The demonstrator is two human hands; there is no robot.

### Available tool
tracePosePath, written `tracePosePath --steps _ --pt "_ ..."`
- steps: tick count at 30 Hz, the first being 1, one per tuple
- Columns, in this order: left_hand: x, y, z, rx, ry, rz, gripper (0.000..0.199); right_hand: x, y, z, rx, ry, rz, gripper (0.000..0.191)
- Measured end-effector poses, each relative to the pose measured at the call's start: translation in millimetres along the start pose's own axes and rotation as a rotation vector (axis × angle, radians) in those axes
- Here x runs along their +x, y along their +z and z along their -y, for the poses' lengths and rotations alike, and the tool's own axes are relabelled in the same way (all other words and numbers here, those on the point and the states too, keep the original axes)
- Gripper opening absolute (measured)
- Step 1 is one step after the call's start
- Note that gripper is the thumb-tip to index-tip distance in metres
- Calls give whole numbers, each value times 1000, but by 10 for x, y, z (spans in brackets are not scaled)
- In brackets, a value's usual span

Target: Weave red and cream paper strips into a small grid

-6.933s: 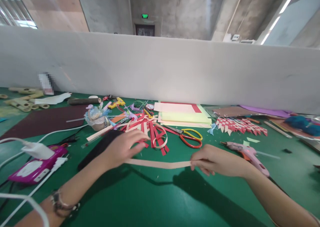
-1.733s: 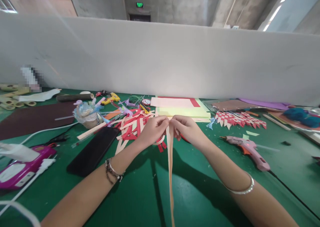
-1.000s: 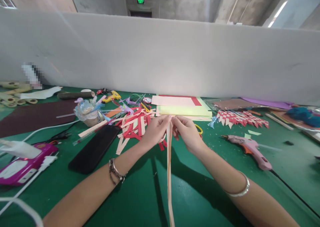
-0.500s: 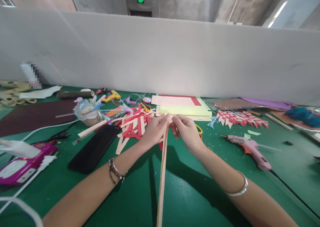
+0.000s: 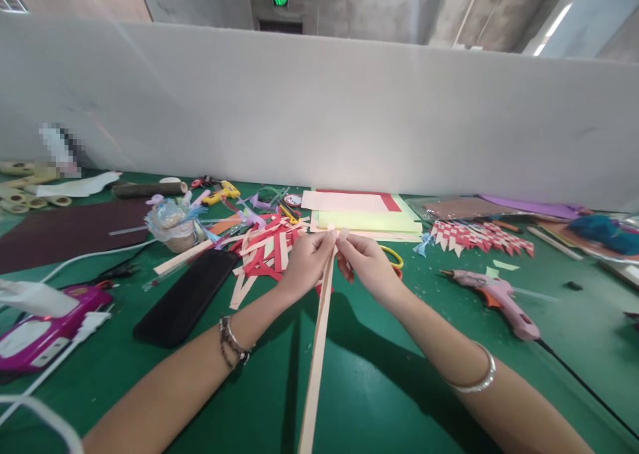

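A long pale peach paper strip (image 5: 318, 347) runs from my fingertips down toward the lower edge of the view. My left hand (image 5: 310, 259) pinches its far end between thumb and fingers. Close beside it, my right hand (image 5: 368, 265) also pinches the strip's end, the two thumbs almost touching. A crease seems to run lengthwise along the strip. Just left of my hands lies a heap of red and peach paper strips (image 5: 264, 254). Yellow-handled scissors (image 5: 395, 257) are partly hidden behind my right hand.
A pink glue gun (image 5: 499, 295) with a black cord lies at right, below a red-and-white woven paper piece (image 5: 482, 237). Yellow paper sheets (image 5: 369, 222) lie beyond my hands. At left are a black case (image 5: 186, 301) and a magenta power strip (image 5: 54, 331) with cables.
The strip's near end has swung slightly left. Both hands keep their pinch at its far end, with a little more of the tip showing above the fingers.
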State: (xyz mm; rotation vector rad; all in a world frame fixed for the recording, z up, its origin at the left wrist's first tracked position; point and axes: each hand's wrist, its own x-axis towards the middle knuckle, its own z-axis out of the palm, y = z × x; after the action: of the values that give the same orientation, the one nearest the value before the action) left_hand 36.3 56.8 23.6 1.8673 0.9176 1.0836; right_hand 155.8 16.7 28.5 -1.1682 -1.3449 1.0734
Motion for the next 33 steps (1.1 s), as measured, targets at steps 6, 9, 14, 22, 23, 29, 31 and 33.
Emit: tracePosePath --steps 6,9,14,22,23,29,31,33 --pt "17 -33 -52 -65 -71 6 45 -5 -18 18 24 -10 -57 34" --pt "10 -34 -72 -58 -103 170 47 5 -45 39 70 -27 -152 37" --pt "-16 -21 -84 -49 -12 236 41 17 -81 73 90 1 -117 39" --pt "-36 -19 -99 -19 90 128 40 -26 -44 93 -31 -17 1 39" --pt "-35 -17 -93 -14 95 94 40 -29 -39 88 -26 -12 -1 39" --pt "-11 -21 -78 -55 10 -50 43 -30 -36 59 25 24 3 37" --pt "-7 -26 -91 -76 -35 55 44 -22 -50 58 49 14 -52 36" --pt "-11 -25 -106 -93 -71 198 45 -11 -68 62 83 -3 -105 37"
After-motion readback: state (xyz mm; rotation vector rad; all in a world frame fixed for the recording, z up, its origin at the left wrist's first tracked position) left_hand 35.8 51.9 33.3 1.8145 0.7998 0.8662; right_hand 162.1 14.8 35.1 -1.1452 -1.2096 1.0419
